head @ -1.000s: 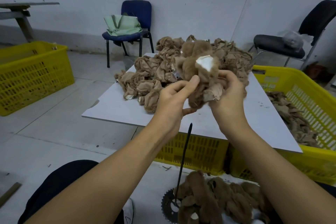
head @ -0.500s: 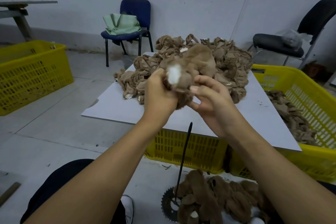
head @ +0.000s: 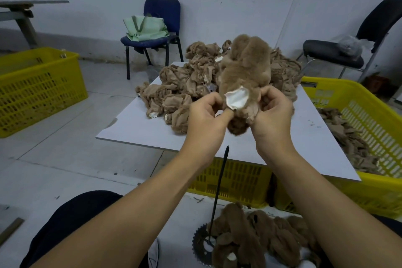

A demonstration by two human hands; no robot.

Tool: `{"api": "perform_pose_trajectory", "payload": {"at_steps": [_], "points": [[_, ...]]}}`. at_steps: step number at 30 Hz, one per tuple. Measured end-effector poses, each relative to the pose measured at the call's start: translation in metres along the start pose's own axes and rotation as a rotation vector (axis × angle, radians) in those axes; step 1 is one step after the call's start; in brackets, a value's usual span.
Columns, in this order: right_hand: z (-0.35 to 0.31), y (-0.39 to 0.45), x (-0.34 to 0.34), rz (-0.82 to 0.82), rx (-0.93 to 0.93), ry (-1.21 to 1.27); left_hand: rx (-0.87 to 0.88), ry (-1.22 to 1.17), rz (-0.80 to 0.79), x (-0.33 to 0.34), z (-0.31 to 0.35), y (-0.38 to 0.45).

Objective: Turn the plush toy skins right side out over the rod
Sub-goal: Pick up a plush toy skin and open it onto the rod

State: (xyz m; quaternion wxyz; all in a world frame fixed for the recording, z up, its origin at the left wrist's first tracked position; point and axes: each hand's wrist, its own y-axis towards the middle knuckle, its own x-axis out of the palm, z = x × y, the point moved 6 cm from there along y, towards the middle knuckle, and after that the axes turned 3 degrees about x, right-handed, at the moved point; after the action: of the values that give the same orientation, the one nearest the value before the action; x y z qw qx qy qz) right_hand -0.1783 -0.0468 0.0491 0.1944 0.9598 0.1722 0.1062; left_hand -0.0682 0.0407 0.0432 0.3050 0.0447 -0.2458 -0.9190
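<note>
Head view, change: half a second back the plush skin (head: 244, 76) was bunched low between the hands with its white patch turned left; it now stands taller, fur outward, patch facing the camera.
Meaning: this skin looks nearly turned, probably ready to join the finished heap (head: 250, 239) at the rod's foot.
Left hand (head: 206, 115): fingers curled, pinching the skin's lower edge.
Right hand (head: 272, 111): clamped on the opposite edge.
Skin's place: above the rod (head: 219, 189) tip, not touching.
Right basket (head: 369, 115): beyond the rod, holds limp brown skins.
Left basket (head: 39, 89): far left of the rod, contents unclear.
Board (head: 134, 132): carries the unturned pile (head: 185, 89).
</note>
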Motion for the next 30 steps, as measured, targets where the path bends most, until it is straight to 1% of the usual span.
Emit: {"api": "perform_pose_trajectory", "payload": {"at_steps": [2,4,5,7,9,11,12,14,16,18,20,22,23,25,30], "points": [[0.002,0.002,-0.007,0.07,-0.014,-0.043,0.039,0.058,-0.074,0.01,0.001,-0.005],[0.005,0.004,-0.012,0.133,0.008,-0.082,0.032,0.133,-0.144,0.016,0.002,-0.006],[0.007,0.005,-0.014,0.138,0.022,-0.109,0.022,0.161,-0.159,0.016,0.002,-0.004],[0.009,0.005,-0.012,0.093,0.06,-0.127,-0.016,0.137,-0.15,0.01,0.002,0.002],[0.01,0.004,-0.009,0.018,0.1,-0.094,-0.064,0.047,-0.14,0.004,0.005,0.006],[0.008,0.001,-0.007,-0.015,0.098,-0.069,-0.082,0.034,-0.135,0.002,0.009,0.005],[0.006,0.0,-0.007,0.0,0.069,-0.101,-0.086,0.072,-0.141,0.002,0.009,0.004],[0.004,-0.002,-0.009,0.033,0.032,-0.246,-0.115,0.129,-0.146,0.003,0.007,0.001],[0.009,-0.003,-0.007,0.006,0.084,-0.343,-0.157,0.147,-0.123,0.002,0.002,0.001],[0.017,-0.003,-0.002,-0.087,0.196,-0.291,-0.138,0.214,-0.094,-0.003,0.002,0.005],[0.022,-0.005,0.007,-0.216,0.315,-0.098,-0.08,0.311,-0.029,-0.014,0.007,0.014],[0.023,-0.008,0.012,-0.272,0.369,0.093,-0.028,0.385,0.017,-0.024,0.01,0.022],[0.022,-0.009,0.012,-0.265,0.353,0.119,0.004,0.41,0.017,-0.026,0.012,0.024],[0.018,-0.01,0.01,-0.219,0.277,0.078,0.048,0.44,0.0,-0.024,0.013,0.022],[0.008,-0.01,0.011,-0.164,0.166,-0.051,0.1,0.392,0.02,-0.016,0.009,0.013]]}}
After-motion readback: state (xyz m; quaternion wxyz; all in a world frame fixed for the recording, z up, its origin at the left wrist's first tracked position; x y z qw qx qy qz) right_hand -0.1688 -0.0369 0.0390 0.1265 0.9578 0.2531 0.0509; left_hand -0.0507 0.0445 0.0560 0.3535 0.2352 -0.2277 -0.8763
